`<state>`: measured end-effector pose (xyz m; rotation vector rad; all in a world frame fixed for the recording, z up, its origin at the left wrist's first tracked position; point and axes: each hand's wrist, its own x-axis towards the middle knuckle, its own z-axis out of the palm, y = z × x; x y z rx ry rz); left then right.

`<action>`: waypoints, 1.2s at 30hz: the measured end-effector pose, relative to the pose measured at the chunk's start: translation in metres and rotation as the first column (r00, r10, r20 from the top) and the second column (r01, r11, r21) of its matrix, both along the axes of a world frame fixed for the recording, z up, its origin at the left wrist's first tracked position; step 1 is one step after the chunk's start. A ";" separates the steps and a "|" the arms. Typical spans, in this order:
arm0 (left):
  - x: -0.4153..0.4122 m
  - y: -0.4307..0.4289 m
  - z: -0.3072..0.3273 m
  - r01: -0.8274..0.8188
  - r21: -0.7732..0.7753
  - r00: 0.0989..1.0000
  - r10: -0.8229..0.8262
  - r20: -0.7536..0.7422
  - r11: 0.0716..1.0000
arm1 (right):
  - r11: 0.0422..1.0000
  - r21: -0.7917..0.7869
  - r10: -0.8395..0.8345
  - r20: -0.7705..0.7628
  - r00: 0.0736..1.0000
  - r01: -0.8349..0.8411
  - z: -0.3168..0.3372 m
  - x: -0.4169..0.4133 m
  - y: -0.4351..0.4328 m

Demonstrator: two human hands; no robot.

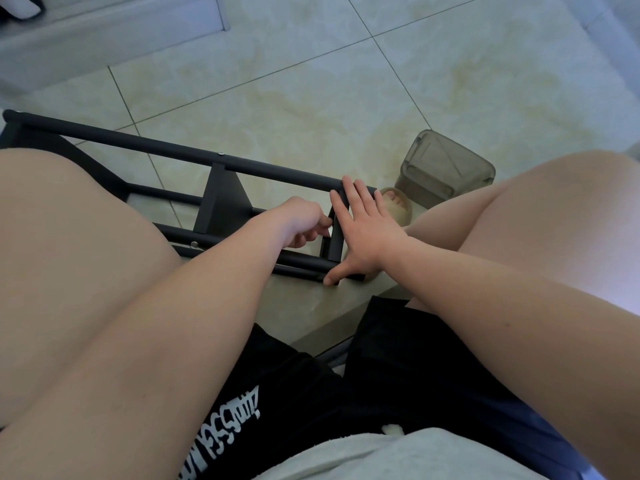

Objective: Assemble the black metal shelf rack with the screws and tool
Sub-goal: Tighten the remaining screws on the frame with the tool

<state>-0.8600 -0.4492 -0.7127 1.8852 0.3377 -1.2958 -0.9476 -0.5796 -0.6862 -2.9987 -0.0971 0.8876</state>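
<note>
At frame centre, the rigid, probably light rack [221, 199] is steadied by the splayed, flat right hand [360, 233]; the left hand [301, 220] is curled at the end bracket, contents unseen.

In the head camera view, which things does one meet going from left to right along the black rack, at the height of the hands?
Middle shelf panel → left hand → right hand → foot in a sandal → translucent grey container.

Your black metal rack [221, 199] lay on its side on the tiled floor, rails and panels partly joined.
</note>
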 end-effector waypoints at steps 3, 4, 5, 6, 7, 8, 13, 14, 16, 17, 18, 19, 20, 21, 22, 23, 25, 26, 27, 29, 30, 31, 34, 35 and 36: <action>-0.002 0.000 0.000 0.029 -0.001 0.999 -0.029 -0.012 1.000 | 1.000 0.009 -0.002 -0.001 1.000 0.002 0.000 0.000 -0.001; -0.002 0.000 0.001 0.036 -0.004 0.999 -0.036 -0.016 0.999 | 1.000 0.012 -0.003 0.000 1.000 0.003 0.000 0.000 -0.001; -0.001 0.000 0.001 0.045 -0.005 0.999 -0.045 -0.018 0.999 | 1.000 0.012 -0.004 0.002 1.000 0.004 0.000 0.000 -0.001; -0.001 -0.001 0.001 0.055 -0.004 0.998 -0.055 -0.018 0.998 | 1.000 0.012 -0.005 0.003 1.000 0.005 -0.001 0.000 -0.001; 0.000 -0.001 0.001 0.065 -0.001 0.998 -0.065 -0.017 0.998 | 1.000 0.013 -0.006 0.002 1.000 0.006 -0.001 0.000 -0.001; 0.000 -0.001 0.001 0.077 0.003 0.997 -0.077 -0.015 0.997 | 1.000 0.014 -0.006 0.001 1.000 0.006 -0.001 0.000 -0.001; -0.003 -0.003 0.003 0.125 0.012 0.992 -0.126 0.027 0.992 | 1.000 0.023 -0.012 -0.003 1.000 0.012 -0.003 -0.002 -0.001; -0.004 -0.002 0.003 0.129 0.012 0.991 -0.129 0.040 0.992 | 1.000 0.025 -0.013 -0.001 1.000 0.013 -0.004 -0.001 -0.001; -0.004 -0.002 0.005 0.138 0.011 0.989 -0.138 0.061 0.990 | 1.000 0.027 -0.012 0.002 1.000 0.012 -0.003 -0.001 -0.002; -0.004 -0.002 0.006 0.143 0.010 0.987 -0.143 0.067 0.990 | 1.000 0.027 -0.012 0.003 1.000 0.012 -0.003 -0.002 -0.002; -0.005 -0.001 0.006 0.148 0.010 0.986 -0.148 0.073 0.989 | 1.000 0.026 -0.012 0.004 1.000 0.011 -0.003 -0.001 -0.002; -0.005 -0.001 0.007 0.150 0.010 0.985 -0.150 0.080 0.989 | 1.000 0.026 -0.011 0.004 1.000 0.011 -0.004 -0.001 -0.002; -0.005 -0.001 0.007 0.150 0.010 0.985 -0.150 0.086 0.989 | 1.000 0.026 -0.010 0.003 1.000 0.010 -0.004 -0.002 -0.002; -0.006 -0.001 0.007 0.148 0.008 0.985 -0.148 0.091 0.989 | 1.000 0.027 -0.009 0.004 1.000 0.009 -0.004 -0.002 -0.002; -0.006 -0.001 0.007 0.147 0.006 0.985 -0.147 0.094 0.989 | 1.000 0.027 -0.009 0.005 1.000 0.009 -0.004 -0.002 -0.002; -0.006 -0.001 0.007 0.145 0.009 0.985 -0.146 0.096 0.989 | 1.000 0.027 -0.010 0.005 1.000 0.010 -0.004 -0.002 -0.002; -0.005 -0.001 0.006 0.144 0.020 0.985 -0.145 0.096 0.989 | 1.000 0.027 -0.011 0.003 1.000 0.011 -0.004 -0.001 -0.002; -0.004 0.000 0.005 0.144 0.027 0.985 -0.146 0.094 0.989 | 1.000 0.027 -0.010 0.001 1.000 0.010 -0.004 -0.001 -0.003; -0.004 0.001 0.004 0.143 0.034 0.985 -0.146 0.093 0.989 | 1.000 0.028 -0.010 -0.001 1.000 0.010 -0.004 -0.001 -0.003; -0.003 0.001 0.001 0.129 0.038 0.987 -0.132 0.094 0.991 | 1.000 0.027 -0.008 -0.002 1.000 0.008 -0.004 -0.001 -0.003; -0.004 0.001 0.000 0.112 0.036 0.988 -0.115 0.098 0.993 | 1.000 0.026 -0.008 -0.001 1.000 0.008 -0.003 -0.001 -0.003; -0.004 0.001 -0.001 0.090 0.037 0.990 -0.093 0.106 0.995 | 1.000 0.026 -0.008 -0.002 1.000 0.008 -0.003 -0.001 -0.003; -0.005 0.000 -0.003 0.055 0.044 0.991 -0.060 0.122 0.998 | 1.000 0.025 -0.009 -0.008 1.000 0.009 -0.004 -0.001 -0.003; -0.005 0.000 -0.004 0.060 0.039 0.992 -0.064 0.112 0.997 | 1.000 0.023 -0.009 -0.010 1.000 0.009 -0.004 -0.001 -0.003; -0.005 0.000 -0.005 0.070 0.037 0.992 -0.073 0.098 0.997 | 1.000 0.023 -0.008 -0.011 1.000 0.008 -0.003 -0.001 -0.003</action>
